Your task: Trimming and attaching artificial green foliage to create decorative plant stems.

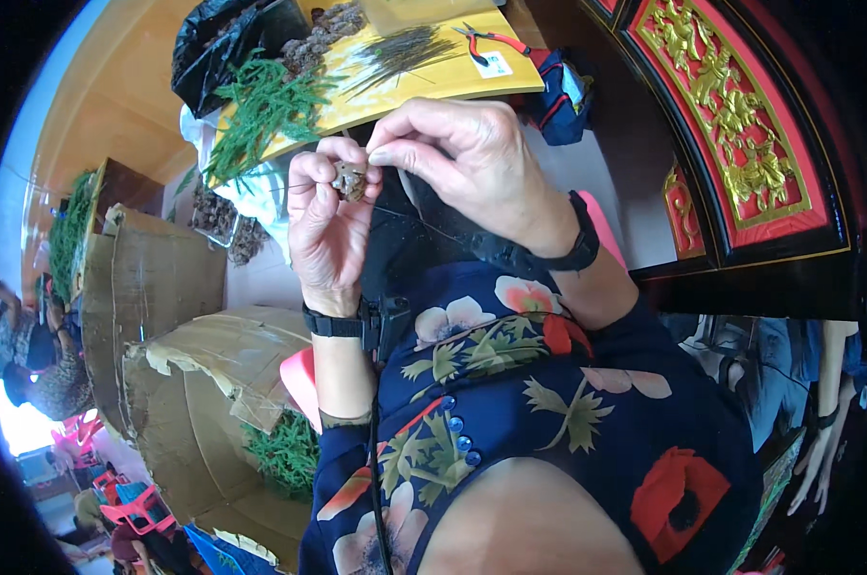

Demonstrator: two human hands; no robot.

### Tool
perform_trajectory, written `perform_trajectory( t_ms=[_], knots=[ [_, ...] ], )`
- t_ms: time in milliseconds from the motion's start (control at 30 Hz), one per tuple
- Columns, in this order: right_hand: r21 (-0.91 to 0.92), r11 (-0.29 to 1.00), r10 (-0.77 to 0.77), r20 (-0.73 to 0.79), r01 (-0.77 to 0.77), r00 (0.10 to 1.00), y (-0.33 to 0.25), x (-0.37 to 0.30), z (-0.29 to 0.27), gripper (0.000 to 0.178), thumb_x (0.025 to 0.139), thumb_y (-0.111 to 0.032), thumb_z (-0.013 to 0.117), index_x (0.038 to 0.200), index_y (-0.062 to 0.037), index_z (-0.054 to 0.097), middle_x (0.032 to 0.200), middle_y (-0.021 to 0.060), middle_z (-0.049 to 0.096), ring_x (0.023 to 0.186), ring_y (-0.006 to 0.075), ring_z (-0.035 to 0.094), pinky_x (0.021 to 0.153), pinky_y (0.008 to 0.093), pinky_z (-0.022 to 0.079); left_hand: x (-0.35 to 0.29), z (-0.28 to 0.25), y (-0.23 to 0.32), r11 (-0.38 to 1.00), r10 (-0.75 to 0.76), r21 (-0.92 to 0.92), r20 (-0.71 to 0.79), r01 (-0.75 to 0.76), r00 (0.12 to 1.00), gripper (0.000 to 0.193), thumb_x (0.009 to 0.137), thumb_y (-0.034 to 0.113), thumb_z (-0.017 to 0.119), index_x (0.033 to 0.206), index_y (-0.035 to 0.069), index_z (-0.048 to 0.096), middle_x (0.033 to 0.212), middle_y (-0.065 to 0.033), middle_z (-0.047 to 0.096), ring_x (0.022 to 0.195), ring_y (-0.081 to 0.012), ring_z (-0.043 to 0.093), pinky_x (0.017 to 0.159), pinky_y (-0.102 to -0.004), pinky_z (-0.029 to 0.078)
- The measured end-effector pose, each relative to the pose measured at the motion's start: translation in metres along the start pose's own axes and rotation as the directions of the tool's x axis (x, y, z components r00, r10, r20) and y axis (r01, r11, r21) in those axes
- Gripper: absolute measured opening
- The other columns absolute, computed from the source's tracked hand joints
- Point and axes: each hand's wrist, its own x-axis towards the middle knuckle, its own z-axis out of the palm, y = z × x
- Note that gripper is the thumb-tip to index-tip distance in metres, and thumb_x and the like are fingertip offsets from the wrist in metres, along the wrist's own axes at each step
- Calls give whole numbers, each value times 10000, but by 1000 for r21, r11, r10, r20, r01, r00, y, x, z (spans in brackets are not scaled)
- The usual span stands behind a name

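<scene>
My left hand (326,216) holds a small brown, scaly piece like a pine cone (350,180) between thumb and fingers, raised over my lap. Thumb and forefinger of my right hand (462,158) are pinched together right beside it. Whatever sits in that pinch is too small to make out. A thin dark line, perhaps a wire, runs below the right hand. Beyond my hands, a yellow table (453,84) bears green artificial sprigs (266,110), a bundle of thin dark wires (400,56) and red-handled pliers (491,40).
A black plastic bag (204,57) and brown clumps (323,29) lie at the table's far left. Large cardboard boxes (151,278) stand to my left, one with green sprigs (285,450). A carved red-and-gold panel (726,115) rises at right. Another person's hand (817,460) hangs at far right.
</scene>
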Motion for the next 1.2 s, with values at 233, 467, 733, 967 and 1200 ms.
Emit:
perform_trajectory(
  t_ms=[233, 467, 733, 967, 1200],
  knots=[
    [47, 998, 40, 84, -44, 996, 5, 2, -10, 58, 821, -11, 628, 876, 8, 632, 748, 52, 629, 696, 87, 604, 619, 197, 476, 1, 0, -3, 999, -39, 20, -2, 39, 999, 142, 872, 155, 604, 942, 78, 507, 1034, -127, 505, 885, -245, 515, 799, -321, 445],
    [-30, 999, -27, 93, 30, 995, 8, 3, -18, 58, 816, -31, 642, 862, 3, 634, 738, 50, 613, 674, 90, 586, 604, 197, 466, -1, 5, 9, 973, -205, 101, -36, 208, 978, 139, 875, 158, 599, 933, 62, 517, 1048, -186, 554, 858, -229, 519, 756, -291, 427],
    [38, 980, 191, 81, -194, 978, 6, 3, -16, 136, 829, -47, 643, 964, -35, 638, 760, 2, 615, 674, 41, 560, 613, 170, 456, 3, 2, 12, 964, -242, 107, -34, 244, 970, 126, 883, 141, 580, 941, 43, 527, 1072, -234, 580, 854, -211, 522, 744, -283, 423],
    [181, 869, 440, 146, -461, 886, 14, -1, -14, 159, 874, -84, 601, 1024, -45, 637, 773, -10, 603, 699, 9, 537, 616, 146, 443, 2, 8, 9, 975, -205, 64, -115, 213, 972, 112, 884, 123, 571, 942, 33, 535, 1046, -228, 588, 834, -200, 530, 723, -268, 423],
    [286, 799, 445, 312, -530, 839, 6, 1, -14, 180, 898, -110, 572, 1038, -11, 628, 799, -2, 606, 729, 21, 543, 644, 155, 449, 4, 1, 13, 958, -274, -142, -192, 249, 943, 186, 859, 58, 564, 1031, 4, 520, 979, -194, 605, 827, -192, 578, 748, -258, 467]
  ],
)
